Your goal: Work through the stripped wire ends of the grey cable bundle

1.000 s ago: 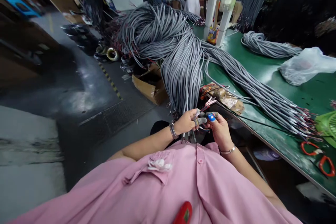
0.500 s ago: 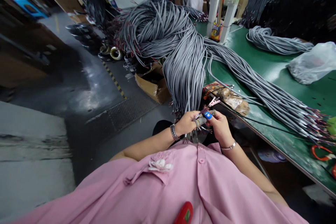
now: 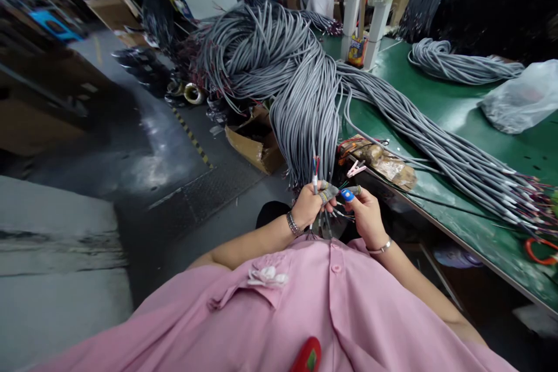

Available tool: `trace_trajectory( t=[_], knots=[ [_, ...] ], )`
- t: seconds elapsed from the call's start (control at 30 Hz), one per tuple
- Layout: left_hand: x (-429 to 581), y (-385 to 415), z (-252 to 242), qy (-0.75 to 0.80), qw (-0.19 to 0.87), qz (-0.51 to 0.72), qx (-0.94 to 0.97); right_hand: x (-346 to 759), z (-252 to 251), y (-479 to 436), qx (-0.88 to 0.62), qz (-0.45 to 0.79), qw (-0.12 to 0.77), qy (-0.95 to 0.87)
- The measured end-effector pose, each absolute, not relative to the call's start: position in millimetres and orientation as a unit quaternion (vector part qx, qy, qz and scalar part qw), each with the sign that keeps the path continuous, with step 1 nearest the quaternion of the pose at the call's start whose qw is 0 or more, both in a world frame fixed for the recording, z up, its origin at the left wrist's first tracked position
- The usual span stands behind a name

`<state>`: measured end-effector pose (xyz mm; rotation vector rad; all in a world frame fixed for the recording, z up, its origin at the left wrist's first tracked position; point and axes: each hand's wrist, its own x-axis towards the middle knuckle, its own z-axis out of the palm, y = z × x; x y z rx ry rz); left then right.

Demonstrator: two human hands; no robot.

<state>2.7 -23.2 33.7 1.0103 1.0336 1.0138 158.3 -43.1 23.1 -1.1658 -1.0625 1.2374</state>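
Both hands are up in front of the pink shirt (image 3: 296, 302) in the head view, which is the only view we've got. Our left hand (image 3: 306, 206) is closed around a gray multi-core cable (image 3: 314, 182), its stripped end poking up with thin colored wires (image 3: 316, 164) fanned out, red and blue ones among them. Our right hand (image 3: 367, 215) has the blue-covered thumb (image 3: 347, 195) close to a gray-covered finger, right by some fine green strands; we can't tell if it's actually pinching them.

Progress-wise, we'd call this cable partway: the jacket's off at the tip and the cores are out, but they look splayed and loose. More bare-wire ends (image 3: 344, 216) hang just below our hands, so probably a batch on the go.

On the green bench (image 3: 462, 107), a long cable bundle (image 3: 401, 113) lies with white bands near its frayed ends, so at least stripping and banding look done there. Beside us, the huge gray cable heap (image 3: 305, 110) droops over the bench edge; its lower ends are too small to judge, so no clue how many are left. A pink clip (image 3: 356, 169) sits near our right hand, apart from it.
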Motion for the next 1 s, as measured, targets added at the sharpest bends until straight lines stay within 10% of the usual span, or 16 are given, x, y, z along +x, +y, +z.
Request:
trace_trajectory(
  t=[1.0],
  knots=[
    [-5,-18,20,0.453,0.643,0.452,0.42,156,24,-37,-0.474,0.542,0.497,-0.485]
  ],
)
